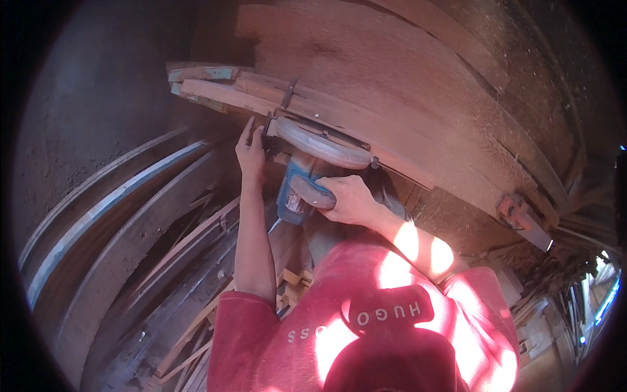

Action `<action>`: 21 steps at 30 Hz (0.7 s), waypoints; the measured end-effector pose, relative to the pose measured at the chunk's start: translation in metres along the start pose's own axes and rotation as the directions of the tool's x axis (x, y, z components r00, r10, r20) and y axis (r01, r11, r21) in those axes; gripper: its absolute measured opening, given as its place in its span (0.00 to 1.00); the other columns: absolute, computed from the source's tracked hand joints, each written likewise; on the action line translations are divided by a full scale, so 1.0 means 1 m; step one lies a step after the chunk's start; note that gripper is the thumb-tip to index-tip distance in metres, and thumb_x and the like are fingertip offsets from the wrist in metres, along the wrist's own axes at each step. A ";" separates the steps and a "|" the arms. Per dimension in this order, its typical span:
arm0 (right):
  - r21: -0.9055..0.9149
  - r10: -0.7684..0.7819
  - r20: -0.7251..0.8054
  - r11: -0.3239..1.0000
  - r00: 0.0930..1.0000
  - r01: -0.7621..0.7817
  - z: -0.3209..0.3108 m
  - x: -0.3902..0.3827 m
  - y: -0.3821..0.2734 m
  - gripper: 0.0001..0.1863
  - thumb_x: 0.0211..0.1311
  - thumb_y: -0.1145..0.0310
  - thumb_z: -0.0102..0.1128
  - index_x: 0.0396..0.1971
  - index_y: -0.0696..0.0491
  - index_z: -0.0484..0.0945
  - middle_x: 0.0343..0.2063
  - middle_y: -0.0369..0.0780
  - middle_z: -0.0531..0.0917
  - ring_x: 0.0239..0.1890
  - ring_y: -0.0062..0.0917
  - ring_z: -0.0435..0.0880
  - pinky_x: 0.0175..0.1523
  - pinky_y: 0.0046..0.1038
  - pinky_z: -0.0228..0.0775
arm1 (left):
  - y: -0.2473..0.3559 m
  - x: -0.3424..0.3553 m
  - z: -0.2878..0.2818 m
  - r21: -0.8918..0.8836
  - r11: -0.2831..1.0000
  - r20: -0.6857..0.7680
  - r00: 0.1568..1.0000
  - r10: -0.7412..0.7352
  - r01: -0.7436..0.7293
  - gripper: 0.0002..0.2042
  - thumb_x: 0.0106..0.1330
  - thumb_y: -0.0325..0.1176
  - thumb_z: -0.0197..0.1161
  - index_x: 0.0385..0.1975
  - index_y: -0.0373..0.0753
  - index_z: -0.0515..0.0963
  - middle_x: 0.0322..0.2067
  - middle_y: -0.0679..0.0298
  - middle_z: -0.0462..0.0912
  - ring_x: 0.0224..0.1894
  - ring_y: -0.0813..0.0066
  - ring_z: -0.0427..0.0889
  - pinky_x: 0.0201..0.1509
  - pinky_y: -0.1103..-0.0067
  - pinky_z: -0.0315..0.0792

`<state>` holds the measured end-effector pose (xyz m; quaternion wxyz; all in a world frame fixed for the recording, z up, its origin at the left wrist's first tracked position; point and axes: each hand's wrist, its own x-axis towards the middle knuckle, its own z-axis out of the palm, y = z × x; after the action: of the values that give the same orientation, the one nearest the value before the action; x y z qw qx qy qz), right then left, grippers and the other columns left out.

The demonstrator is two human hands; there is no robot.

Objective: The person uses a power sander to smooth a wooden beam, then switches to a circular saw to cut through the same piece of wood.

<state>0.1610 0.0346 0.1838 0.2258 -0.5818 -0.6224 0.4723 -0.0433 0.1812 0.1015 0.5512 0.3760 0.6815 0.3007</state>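
Observation:
A circular saw (297, 189) with a blue motor body and a pale rounded blade guard rests along the edge of a dusty wooden board (405, 153). My right hand (353, 200) is wrapped round its grey handle. At the front of the saw base, my left hand (251, 155) is raised with its forefinger stretched out and its fingers apart. Those fingertips are close to a dark metal piece by the base; whether they touch it, I cannot tell. A dark bar (288, 93) lies across the board ahead of the guard. The blade is hidden.
An orange tool (522, 219) with a pale blade-like end lies farther right on the wood. Several curved strips (111, 189) run along the left. Beneath my left arm are loose wooden slats (189, 340) and small offcuts (292, 287). Sawdust covers the big board.

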 end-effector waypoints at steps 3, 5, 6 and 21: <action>-0.008 0.016 -0.013 1.000 1.000 -0.016 -0.003 0.000 -0.006 0.25 0.44 0.63 0.72 0.46 0.54 0.81 0.36 0.47 0.86 0.39 0.43 0.86 0.44 0.41 0.79 | 0.006 0.004 -0.003 0.093 0.994 0.029 0.998 0.053 -0.056 0.22 0.71 0.32 0.61 0.63 0.34 0.75 0.52 0.59 0.83 0.49 0.76 0.79 0.54 0.80 0.72; 0.002 0.011 -0.034 1.000 0.999 -0.011 -0.002 -0.002 -0.008 0.25 0.44 0.63 0.72 0.45 0.54 0.81 0.36 0.46 0.86 0.39 0.43 0.86 0.43 0.41 0.78 | 0.003 0.005 -0.006 0.125 0.988 0.048 0.995 0.082 -0.087 0.21 0.71 0.32 0.61 0.63 0.34 0.76 0.55 0.57 0.82 0.53 0.75 0.79 0.58 0.79 0.71; 0.000 0.006 -0.050 1.000 0.999 -0.006 -0.002 -0.001 -0.009 0.24 0.44 0.63 0.72 0.45 0.53 0.81 0.36 0.46 0.86 0.38 0.43 0.86 0.43 0.41 0.78 | 0.001 0.008 -0.007 0.117 0.988 0.057 0.994 0.090 -0.096 0.21 0.71 0.32 0.61 0.62 0.33 0.76 0.56 0.56 0.81 0.54 0.74 0.78 0.59 0.78 0.70; -0.021 -0.016 -0.073 1.000 0.997 0.015 0.008 0.003 -0.010 0.25 0.43 0.61 0.73 0.45 0.52 0.81 0.35 0.45 0.86 0.38 0.42 0.86 0.43 0.40 0.78 | -0.017 0.024 -0.018 0.053 0.995 0.067 0.994 0.081 -0.085 0.21 0.71 0.33 0.61 0.61 0.30 0.76 0.54 0.57 0.82 0.53 0.76 0.79 0.58 0.79 0.71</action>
<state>0.1486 0.0366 0.1879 0.2461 -0.5961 -0.6231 0.4425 -0.0668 0.1921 0.0790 0.5494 0.4288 0.6551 0.2918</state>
